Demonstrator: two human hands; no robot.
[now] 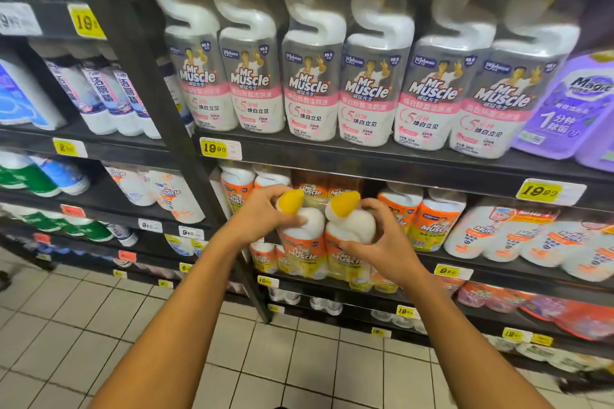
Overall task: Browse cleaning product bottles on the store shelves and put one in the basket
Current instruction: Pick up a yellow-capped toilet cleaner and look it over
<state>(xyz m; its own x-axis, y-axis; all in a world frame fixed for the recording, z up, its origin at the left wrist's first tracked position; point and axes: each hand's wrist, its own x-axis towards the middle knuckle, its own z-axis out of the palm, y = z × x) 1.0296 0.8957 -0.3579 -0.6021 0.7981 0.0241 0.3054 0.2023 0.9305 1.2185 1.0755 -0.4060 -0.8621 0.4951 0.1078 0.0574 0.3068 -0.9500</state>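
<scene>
On the far left, dark shelves [99, 146] hold blue packs [20, 100] and tall white bottles with blue labels [109, 100]; below them sit green and white bottles [30, 176]; yellow price tags [85, 20] hang on the shelf edges; the floor [66, 325] under them is pale square tile. Moving right, the top shelf has a row of white bottles with bent necks and yellow caps [309, 76], each marked Mr Muscle with a pink band; a tag reading 19.90 [219, 149] sits under them. In the middle, the left hand [262, 212] curls round the neck of an orange bottle [300, 242], thumb pressed on the white bend just under its yellow cap; just beside it, touching, is a second orange bottle [345, 249]; the right hand [385, 239] wraps round that one's white neck, fingers behind and thumb in front; both bottles stand close in front of the middle shelf, by more orange bottles [425, 222] of the same kind; whether the two are joined as one pack I cannot tell. Further right are white refill bags with orange marks [518, 236]; a purple bottle [571, 106] stands at the far right of the top shelf; orange and purple bags [538, 309] lie on the lower shelf.
</scene>
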